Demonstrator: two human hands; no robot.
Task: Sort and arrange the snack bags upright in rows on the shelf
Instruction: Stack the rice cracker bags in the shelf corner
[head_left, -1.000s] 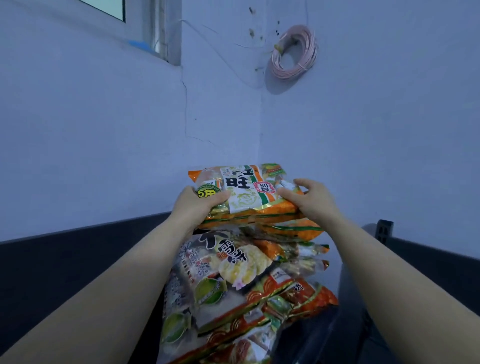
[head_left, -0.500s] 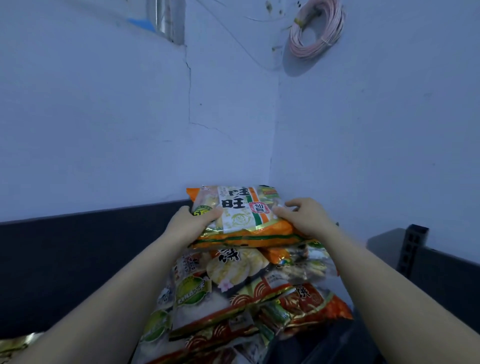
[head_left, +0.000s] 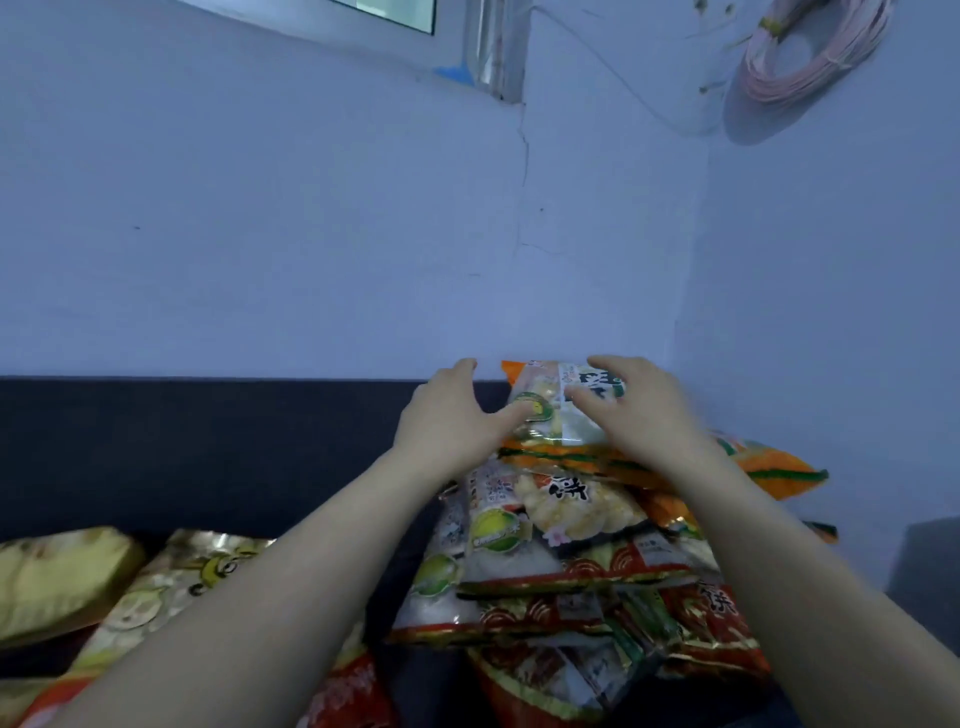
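Left hand (head_left: 447, 415), right hand (head_left: 631, 410): grip apart, fingers spread, touching one orange bag (head_left: 543, 387).

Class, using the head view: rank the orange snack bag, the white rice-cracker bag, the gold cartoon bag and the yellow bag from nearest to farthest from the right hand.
1. Orange snack bag: under the right hand.
2. White rice-cracker bag: just below, in the pile.
3. Gold cartoon bag: lower left.
4. Yellow bag: far left.
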